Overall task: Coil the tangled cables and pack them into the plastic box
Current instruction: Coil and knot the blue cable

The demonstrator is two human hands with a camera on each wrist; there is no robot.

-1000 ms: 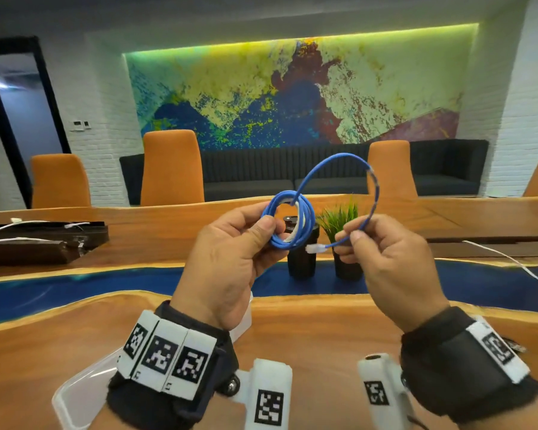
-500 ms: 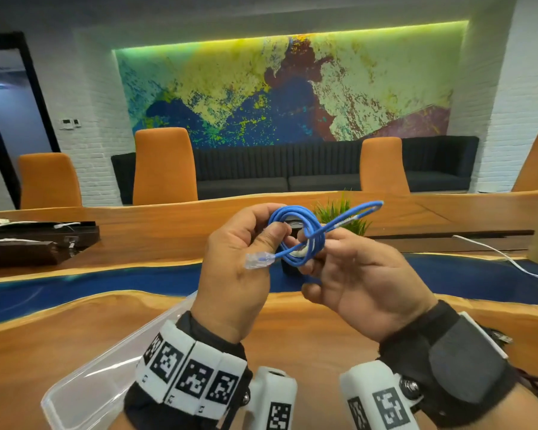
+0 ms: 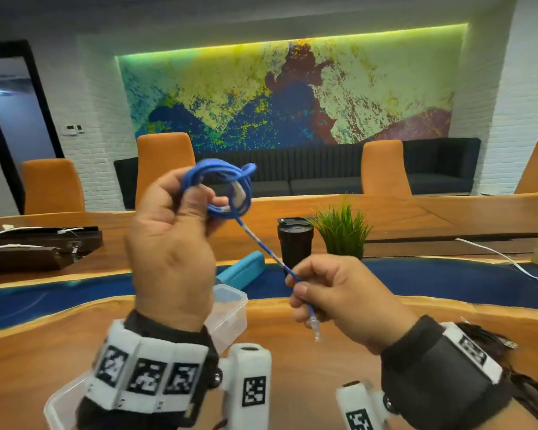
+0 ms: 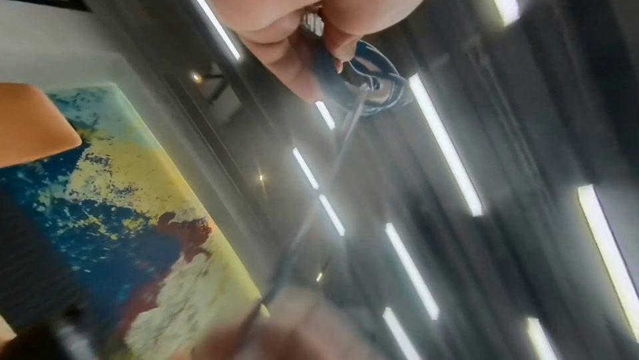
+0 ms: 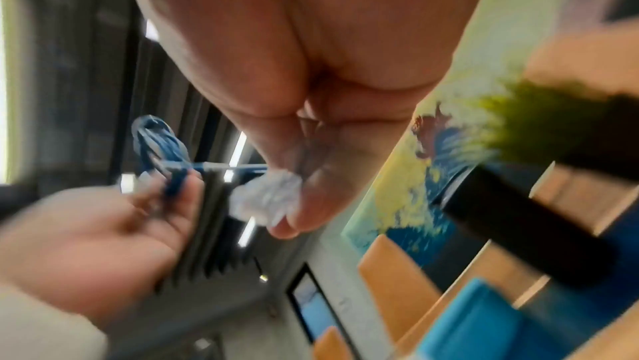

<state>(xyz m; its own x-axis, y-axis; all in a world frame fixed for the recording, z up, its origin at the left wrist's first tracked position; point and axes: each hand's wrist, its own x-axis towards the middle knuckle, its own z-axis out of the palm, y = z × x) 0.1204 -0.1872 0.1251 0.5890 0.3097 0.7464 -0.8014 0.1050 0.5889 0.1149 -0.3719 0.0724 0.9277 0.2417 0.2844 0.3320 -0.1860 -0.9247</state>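
Note:
A blue cable (image 3: 227,184) is wound into a small coil, held up in the air by my left hand (image 3: 174,243), whose fingers curl round the loops. The coil (image 4: 373,84) shows dimly in the left wrist view and as a blue bundle (image 5: 159,150) in the right wrist view. From the coil a taut tail runs down and right to my right hand (image 3: 333,293), which pinches it near the end. The clear plug (image 3: 315,328) hangs below that fist. A clear plastic box (image 3: 230,308) sits on the wooden table (image 3: 292,336) under my left wrist.
A teal case (image 3: 243,270), a black tumbler (image 3: 294,240) and a small green plant (image 3: 342,228) stand beyond the hands. White cables (image 3: 503,259) trail at the right; a dark tray (image 3: 38,246) with white cables lies far left. Orange chairs line the far side.
My left hand has lifted the coil higher. My right hand has moved down and to the right, drawing the plug end through the coil and pulling the tail taut.

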